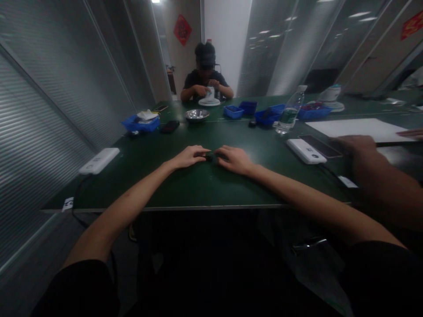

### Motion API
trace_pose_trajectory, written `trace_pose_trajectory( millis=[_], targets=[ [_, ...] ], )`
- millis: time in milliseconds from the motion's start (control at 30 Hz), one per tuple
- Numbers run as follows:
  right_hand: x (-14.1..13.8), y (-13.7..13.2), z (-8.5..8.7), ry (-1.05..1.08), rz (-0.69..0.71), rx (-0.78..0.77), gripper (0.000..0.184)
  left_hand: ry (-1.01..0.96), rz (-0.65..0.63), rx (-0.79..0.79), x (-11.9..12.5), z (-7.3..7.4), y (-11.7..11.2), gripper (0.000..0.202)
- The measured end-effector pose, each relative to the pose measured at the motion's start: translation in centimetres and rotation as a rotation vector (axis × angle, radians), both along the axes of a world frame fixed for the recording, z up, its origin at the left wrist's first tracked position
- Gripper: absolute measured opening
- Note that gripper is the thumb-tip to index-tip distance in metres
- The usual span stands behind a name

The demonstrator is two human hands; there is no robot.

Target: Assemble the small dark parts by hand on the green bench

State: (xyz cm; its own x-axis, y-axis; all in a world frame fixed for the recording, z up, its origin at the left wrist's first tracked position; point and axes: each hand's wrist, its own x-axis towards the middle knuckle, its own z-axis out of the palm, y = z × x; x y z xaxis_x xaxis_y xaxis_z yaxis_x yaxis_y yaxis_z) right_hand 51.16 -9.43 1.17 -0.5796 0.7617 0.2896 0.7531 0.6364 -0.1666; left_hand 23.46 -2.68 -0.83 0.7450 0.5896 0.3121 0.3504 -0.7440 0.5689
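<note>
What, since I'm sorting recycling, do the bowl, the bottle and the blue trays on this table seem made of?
The bowl is probably stainless steel, polished: silvery with bright glints. The bottle looks like clear glossy plastic: see-through walls, white cap. The blue trays are likely moulded plastic, fairly matte: even colour, thin straight walls.

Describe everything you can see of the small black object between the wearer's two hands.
The small black object is compact and dark, too dim and small to show parts or material. It sits low on the green table, in front of the wearer. Fingertips of the left hand meet it from one side, those of the right hand from the other, partly covering it; whether they grip or merely touch it cannot be told.
</note>
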Motion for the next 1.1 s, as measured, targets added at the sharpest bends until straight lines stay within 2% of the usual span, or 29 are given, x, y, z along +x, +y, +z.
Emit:
trace_pose_trajectory(
  millis=[200,300,367,433,600,667,733,833,967,1100],
  targets=[
    [0.0,0.5,-0.3,0.030,-0.171,-0.008,0.039,0.002,0.044,-0.052,0.0,-0.2,0.2,0.069],
    [0.2,0.7,-0.4,0.044,-0.240,-0.029,0.039,0.016,0.022,-0.040,-0.1,0.0,0.1,0.053],
    [0.2,0.8,-0.4,0.054,-0.271,-0.027,0.039,0.026,-0.003,0.013,-0.1,0.1,-0.1,0.035],
    [0.3,1.0,-0.5,0.057,-0.299,-0.020,0.038,0.018,-0.006,0.089,0.1,0.1,-0.3,0.026],
    [0.3,1.2,-0.8,0.054,-0.336,-0.026,0.037,0.042,-0.036,0.174,0.9,-0.1,-0.5,0.027],
    [0.3,1.2,-0.7,0.058,-0.329,-0.035,0.037,0.084,0.000,0.174,0.5,0.1,-0.2,0.030],
    [0.3,1.2,-0.6,0.060,-0.320,-0.046,0.038,0.126,0.102,0.161,-0.7,0.4,0.5,0.032],
    [0.3,1.2,-0.5,0.061,-0.315,-0.055,0.038,0.195,0.341,0.131,-4.2,0.8,2.1,0.033],
    [0.3,1.0,-0.4,0.057,-0.309,-0.052,0.038,0.296,0.725,0.126,-9.9,0.9,4.0,0.031],
    [0.3,1.0,-0.3,0.052,-0.301,-0.050,0.038,0.396,1.111,0.085,-14.6,0.8,4.7,0.035]
  ],
)
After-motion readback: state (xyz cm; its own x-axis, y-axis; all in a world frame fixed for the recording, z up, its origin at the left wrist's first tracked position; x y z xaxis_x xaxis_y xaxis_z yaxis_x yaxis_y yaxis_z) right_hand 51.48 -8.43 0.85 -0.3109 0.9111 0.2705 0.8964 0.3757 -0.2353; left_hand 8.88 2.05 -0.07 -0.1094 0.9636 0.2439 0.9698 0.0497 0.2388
